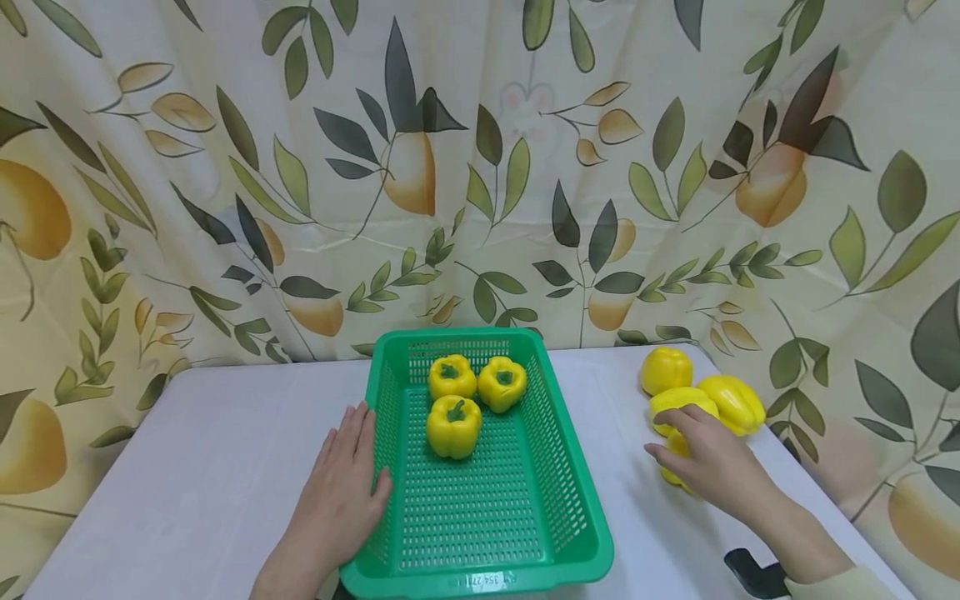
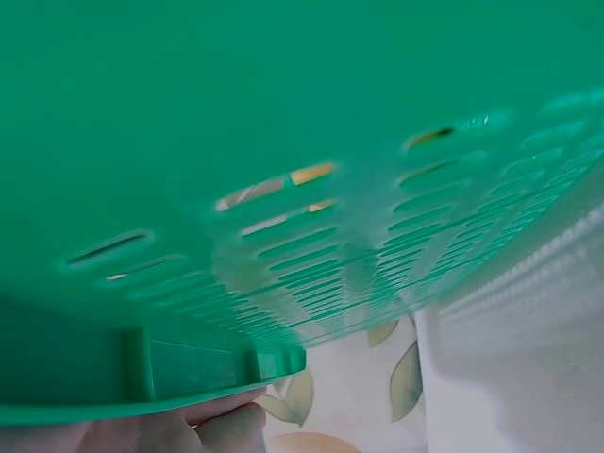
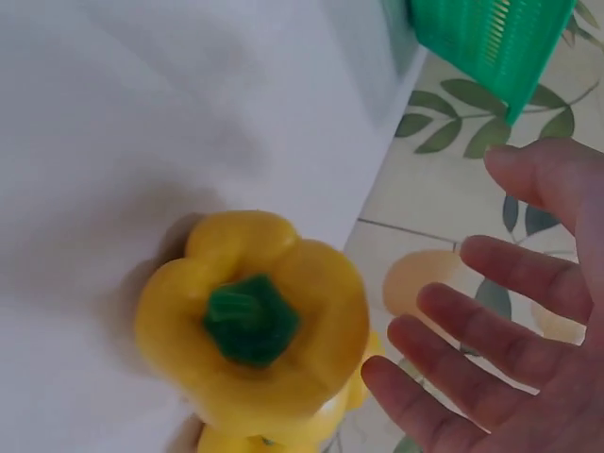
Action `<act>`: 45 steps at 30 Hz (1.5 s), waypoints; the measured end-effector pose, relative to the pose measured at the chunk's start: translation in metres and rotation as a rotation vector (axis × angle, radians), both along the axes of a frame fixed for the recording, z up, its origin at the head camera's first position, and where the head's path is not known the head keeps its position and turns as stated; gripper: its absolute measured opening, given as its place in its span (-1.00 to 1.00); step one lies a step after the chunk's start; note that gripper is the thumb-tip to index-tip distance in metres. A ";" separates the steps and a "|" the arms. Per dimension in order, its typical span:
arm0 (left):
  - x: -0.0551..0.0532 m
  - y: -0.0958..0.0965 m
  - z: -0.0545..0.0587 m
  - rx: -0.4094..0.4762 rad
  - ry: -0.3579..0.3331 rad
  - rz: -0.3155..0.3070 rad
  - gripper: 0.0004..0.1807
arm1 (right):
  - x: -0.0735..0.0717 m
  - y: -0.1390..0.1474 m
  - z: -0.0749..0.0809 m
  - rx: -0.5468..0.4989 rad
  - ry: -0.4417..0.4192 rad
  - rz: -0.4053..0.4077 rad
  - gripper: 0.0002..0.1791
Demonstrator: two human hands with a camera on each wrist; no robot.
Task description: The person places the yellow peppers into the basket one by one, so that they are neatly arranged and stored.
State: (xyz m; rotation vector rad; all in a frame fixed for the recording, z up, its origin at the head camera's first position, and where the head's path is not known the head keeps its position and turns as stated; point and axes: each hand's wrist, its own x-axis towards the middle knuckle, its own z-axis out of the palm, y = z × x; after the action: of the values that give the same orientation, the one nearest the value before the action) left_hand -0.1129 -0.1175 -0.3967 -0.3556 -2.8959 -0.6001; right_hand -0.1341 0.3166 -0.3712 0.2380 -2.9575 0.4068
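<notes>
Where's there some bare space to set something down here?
Bare tabletop lies left of the left hand, with a narrower strip between the green basket and the loose peppers. The basket's near part is free too. Crowded: the basket's far part, holding three yellow peppers, and around the loose peppers, where the right hand hovers.

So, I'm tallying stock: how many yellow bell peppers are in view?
7: three yellow bell peppers in the green basket, four more on the white table by the right hand, which may hide others.
</notes>
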 end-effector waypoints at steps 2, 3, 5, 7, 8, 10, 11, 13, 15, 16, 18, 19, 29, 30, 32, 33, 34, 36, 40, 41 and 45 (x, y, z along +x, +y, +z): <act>0.000 0.000 0.000 0.000 0.004 -0.001 -0.21 | 0.002 0.003 -0.003 0.010 0.008 -0.011 -0.55; 0.000 0.000 0.000 0.002 0.004 -0.002 -0.21 | 0.002 0.005 -0.004 0.014 0.014 -0.017 -0.55; 0.000 0.000 -0.001 0.003 0.006 -0.003 -0.21 | 0.004 0.008 -0.007 0.019 0.019 -0.029 -0.56; 0.000 0.000 -0.001 0.005 0.007 -0.005 -0.22 | 0.005 0.011 -0.009 0.024 0.024 -0.045 -0.56; 0.000 0.000 -0.001 0.006 0.008 -0.005 -0.22 | 0.006 0.013 -0.010 0.022 0.024 -0.054 -0.56; 0.000 0.000 -0.001 0.007 0.009 -0.004 -0.22 | 0.008 0.016 -0.012 0.015 0.009 -0.079 -0.53; 0.000 0.000 -0.002 0.008 0.010 -0.005 -0.22 | 0.008 0.017 -0.013 0.014 0.001 -0.092 -0.51; 0.000 0.000 -0.002 0.009 0.009 -0.003 -0.22 | 0.009 0.020 -0.015 0.010 -0.017 -0.117 -0.49; 0.000 0.000 -0.002 0.010 0.007 -0.002 -0.22 | 0.010 0.021 -0.017 0.011 -0.034 -0.132 -0.47; 0.000 0.000 -0.002 0.009 0.006 -0.001 -0.21 | 0.010 0.022 -0.017 0.013 -0.037 -0.136 -0.47; 0.000 0.001 -0.001 0.009 0.004 0.001 -0.21 | 0.011 0.022 -0.019 0.009 -0.035 -0.139 -0.46; 0.000 0.001 -0.001 0.010 0.002 0.002 -0.21 | 0.011 0.022 -0.020 0.007 -0.032 -0.141 -0.45; 0.000 0.001 0.001 0.014 -0.021 -0.006 -0.22 | 0.012 0.020 -0.035 0.005 0.017 -0.189 -0.29; -0.001 0.001 0.001 0.012 -0.017 -0.006 -0.22 | 0.012 0.020 -0.036 0.000 0.024 -0.195 -0.28; 0.000 0.001 0.001 0.013 -0.008 -0.007 -0.22 | 0.012 0.020 -0.038 -0.009 0.035 -0.210 -0.27; -0.001 0.001 0.001 0.014 -0.003 -0.008 -0.22 | 0.012 0.020 -0.039 -0.014 0.041 -0.218 -0.28; -0.001 0.001 0.001 0.015 -0.001 -0.009 -0.22 | 0.012 0.020 -0.039 -0.017 0.050 -0.226 -0.29; -0.001 0.001 0.000 0.016 0.002 -0.010 -0.23 | 0.012 0.020 -0.041 -0.024 0.064 -0.242 -0.32; 0.000 0.000 -0.001 0.014 0.005 -0.007 -0.22 | 0.013 0.022 -0.041 -0.038 0.069 -0.260 -0.38; 0.000 0.000 -0.001 0.013 0.007 -0.007 -0.22 | 0.013 0.022 -0.041 -0.042 0.063 -0.263 -0.39; 0.000 0.000 -0.001 0.012 0.011 -0.006 -0.23 | 0.012 0.023 -0.041 -0.053 0.040 -0.283 -0.37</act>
State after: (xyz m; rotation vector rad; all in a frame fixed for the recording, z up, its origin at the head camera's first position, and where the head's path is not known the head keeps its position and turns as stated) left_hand -0.1127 -0.1175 -0.3976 -0.3648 -2.8805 -0.6147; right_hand -0.1221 0.3401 -0.4122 -0.1750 -2.8764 0.4341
